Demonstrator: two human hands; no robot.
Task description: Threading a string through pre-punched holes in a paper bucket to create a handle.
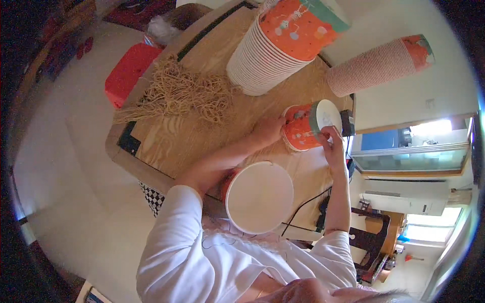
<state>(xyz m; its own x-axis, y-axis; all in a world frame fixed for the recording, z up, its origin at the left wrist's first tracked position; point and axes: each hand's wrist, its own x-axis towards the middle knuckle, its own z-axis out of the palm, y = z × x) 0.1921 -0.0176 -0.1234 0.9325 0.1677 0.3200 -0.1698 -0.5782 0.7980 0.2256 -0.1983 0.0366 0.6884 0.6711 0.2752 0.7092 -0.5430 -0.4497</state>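
Note:
An orange paper bucket [301, 126] with a green band and skeleton pictures stands upside down on the table, its white base up. My left hand [273, 130] is closed on its left side, low near the rim; some fingers are hidden behind it. At the right edge of the base, my right hand [332, 141] grips the bucket with bent fingers. Close to my chest, a second bucket [260, 197] shows its wide white round face, with a strip of orange side at its left. Beyond my left forearm lies a loose heap of tan twine [189, 93].
Two tall stacks of nested buckets, a nearer stack [270, 58] and a farther stack [379, 65], stand at the back of the wooden table [172, 146]. A black cable [305, 202] crosses the right side. A red stool [130, 73] is beyond the table's left edge.

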